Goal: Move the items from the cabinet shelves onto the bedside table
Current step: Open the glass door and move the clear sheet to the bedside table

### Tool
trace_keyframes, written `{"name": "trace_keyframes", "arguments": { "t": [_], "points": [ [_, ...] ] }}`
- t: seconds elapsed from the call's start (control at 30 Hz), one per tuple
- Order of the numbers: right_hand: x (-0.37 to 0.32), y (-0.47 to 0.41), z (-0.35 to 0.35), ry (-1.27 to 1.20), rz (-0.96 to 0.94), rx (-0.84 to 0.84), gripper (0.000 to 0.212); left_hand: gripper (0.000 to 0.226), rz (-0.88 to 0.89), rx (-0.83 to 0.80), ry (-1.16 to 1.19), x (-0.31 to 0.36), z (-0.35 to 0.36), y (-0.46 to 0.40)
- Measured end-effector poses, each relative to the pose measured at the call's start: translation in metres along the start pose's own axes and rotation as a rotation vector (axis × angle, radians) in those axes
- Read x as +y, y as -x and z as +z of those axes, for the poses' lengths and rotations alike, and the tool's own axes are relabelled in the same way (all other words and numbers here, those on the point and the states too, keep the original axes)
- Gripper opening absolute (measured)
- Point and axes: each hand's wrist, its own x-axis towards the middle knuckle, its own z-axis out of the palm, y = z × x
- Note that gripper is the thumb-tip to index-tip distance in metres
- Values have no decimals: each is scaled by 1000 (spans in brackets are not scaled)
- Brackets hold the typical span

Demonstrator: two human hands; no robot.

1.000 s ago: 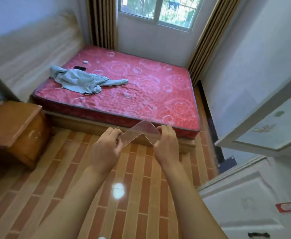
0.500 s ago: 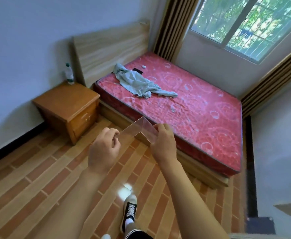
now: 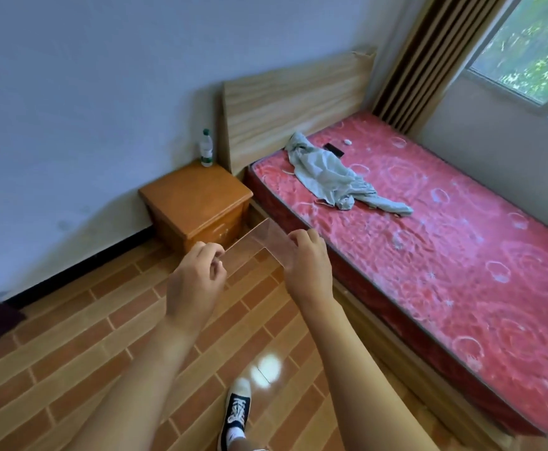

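Both hands, left hand [image 3: 197,281] and right hand [image 3: 308,265], pinch a clear, bent plastic sheet [image 3: 259,244] at frame centre. An orange-brown wooden bedside desk [image 3: 194,200] stands just above it.

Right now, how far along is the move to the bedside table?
Possibly done: one bottle stands on the bedside table. In hand: both hands, left and right, hold a clear angled piece. Left: setting it down; the cabinet is out of view.

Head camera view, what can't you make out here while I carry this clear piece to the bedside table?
- Cabinet: out of frame.
- Bottle label: too small.
- Bedside table front: partly behind the clear piece.
- Left hand, right hand: fingertip grip hidden by knuckles.
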Motion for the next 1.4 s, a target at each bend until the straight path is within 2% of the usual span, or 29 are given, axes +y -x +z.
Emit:
{"name": "trace_keyframes", "arguments": {
  "t": [0.27,0.43,0.7,1.17,1.4],
  "points": [
    [-6,-99,22,-91,-57,-27,40,19,-27,86,-89,-7,11,-85],
    [-18,-151,35,-135,-102,-20,31,21,-22,134,-152,-15,8,-125],
    [-37,-210,64,-190,-109,-33,45,22,-8,158,-211,-36,1,-185],
    [-113,-333,148,-123,-37,-96,55,19,-17,53,-140,-156,-7,-336],
    [-167,-392,192,-90,57,-103,53,17,36,-3,-75,-223,-21,-415]
  ]
}}
